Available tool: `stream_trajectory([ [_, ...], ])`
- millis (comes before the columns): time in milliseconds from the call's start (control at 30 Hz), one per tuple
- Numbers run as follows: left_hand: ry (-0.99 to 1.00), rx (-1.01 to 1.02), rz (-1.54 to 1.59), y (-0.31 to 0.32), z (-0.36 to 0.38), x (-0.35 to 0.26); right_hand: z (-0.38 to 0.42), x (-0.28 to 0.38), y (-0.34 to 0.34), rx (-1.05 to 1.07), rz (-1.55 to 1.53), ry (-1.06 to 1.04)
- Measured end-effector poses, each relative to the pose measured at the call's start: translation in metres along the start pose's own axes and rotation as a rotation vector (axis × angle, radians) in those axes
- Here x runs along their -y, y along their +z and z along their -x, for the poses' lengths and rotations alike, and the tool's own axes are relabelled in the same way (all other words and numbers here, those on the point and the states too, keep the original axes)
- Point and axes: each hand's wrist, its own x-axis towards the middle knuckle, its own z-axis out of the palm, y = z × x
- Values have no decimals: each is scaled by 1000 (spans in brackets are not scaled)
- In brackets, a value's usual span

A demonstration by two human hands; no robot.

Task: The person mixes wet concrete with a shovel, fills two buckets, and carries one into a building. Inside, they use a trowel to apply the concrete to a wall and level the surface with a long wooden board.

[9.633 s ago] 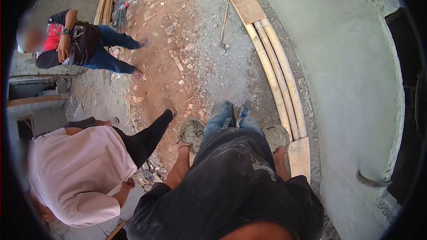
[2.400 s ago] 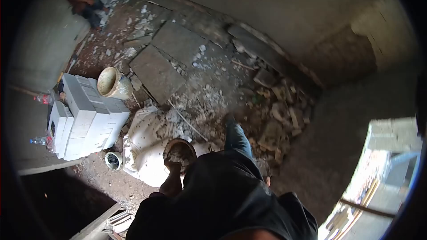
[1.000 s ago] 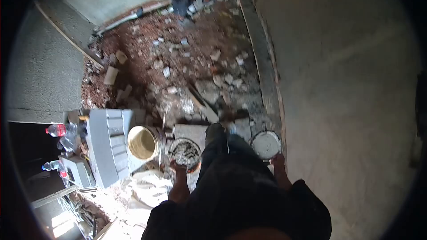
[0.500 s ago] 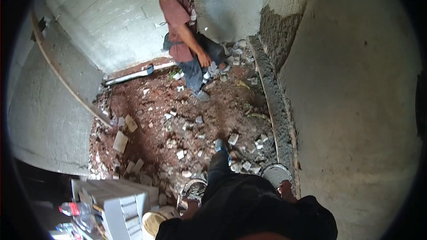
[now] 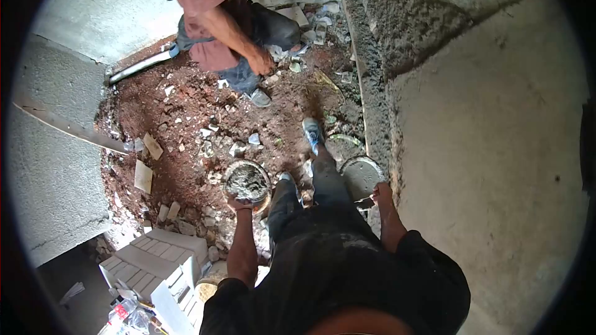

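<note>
My left hand (image 5: 239, 203) is closed on the near edge of a round bucket (image 5: 268, 193) that holds lumpy grey mortar (image 5: 246, 181). My right hand (image 5: 382, 193) grips the near right edge of a second bucket (image 5: 355, 160), filled with smoother, wet grey mix (image 5: 363, 178). The buckets hang on either side of my legs, above the rubble floor. The fingers of both hands are partly hidden by the rims.
A person (image 5: 233, 31) crouches ahead by the wall, one hand low near stone pieces. Broken tiles (image 5: 143, 177) and stones litter the red soil (image 5: 186, 111). A plank-edged mortar strip (image 5: 366, 80) runs along the right. Stacked boxes (image 5: 152, 254) stand lower left; a pipe (image 5: 143, 65) lies behind.
I have stepped forward, and the crouching person appears nearer and larger. Both buckets and my hands have come farther up into view.
</note>
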Motion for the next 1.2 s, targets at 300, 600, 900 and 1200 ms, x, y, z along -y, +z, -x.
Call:
stream_trajectory([
  [300, -131, 142, 61, 199, -41, 33, -111, 101, 195, 191, 456, -259],
  [600, -99, 235, -78, 280, -144, 141, -270, 142, 337, 169, 963, -650],
  [900, -152, 136, -200, 295, -200, 232, -337, 161, 387, 287, 1035, -560],
  [1200, -104, 339, -293, 281, -231, 233, -301, 175, 424, 387, 892, -544],
])
